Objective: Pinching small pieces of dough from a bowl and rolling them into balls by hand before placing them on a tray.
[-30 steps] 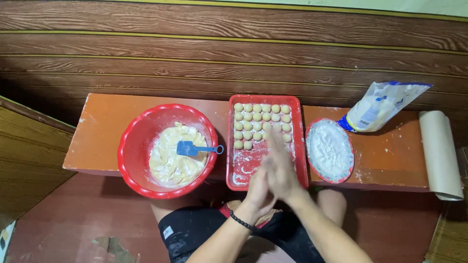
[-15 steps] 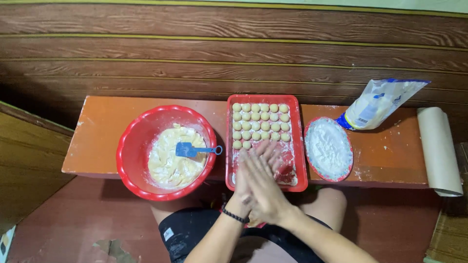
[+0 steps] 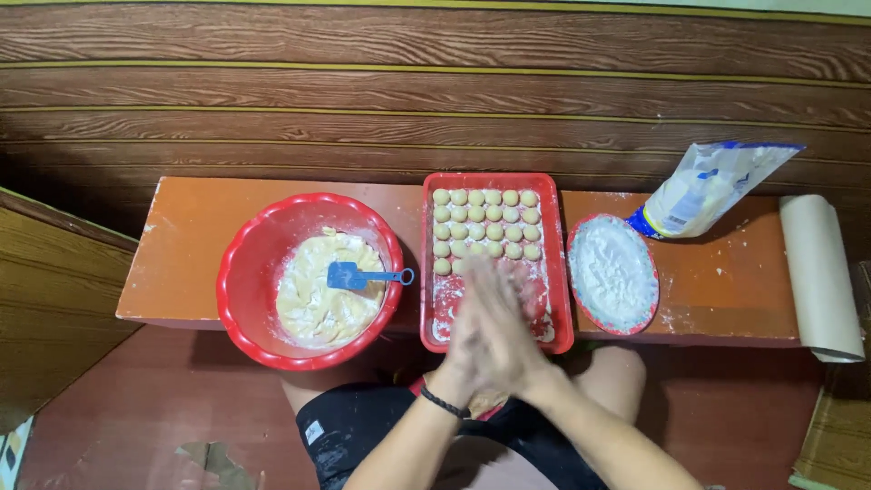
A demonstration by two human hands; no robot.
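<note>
Just ahead of the pressed-together hands, the red tray (image 3: 555, 263) looks like glossy plastic, its floor dusted matt white. The dough balls (image 3: 485, 218) in it appear smooth and matt, pale yellow. Left of the hands, the red bowl (image 3: 238, 272) is shiny plastic too, holding soft, sticky-looking dough (image 3: 318, 299) and a blue plastic scraper (image 3: 358, 275). Right of the hands, the small plate (image 3: 612, 272) carries powdery, matt flour. Beyond it leans a crinkled, glossy plastic bag (image 3: 708, 186), and farther right lies a matt paper roll (image 3: 819, 272). The low table (image 3: 181, 245) has a smooth orange painted finish, flour-speckled. The wall (image 3: 363, 82) behind shows dark, varnished wood grain.
</note>
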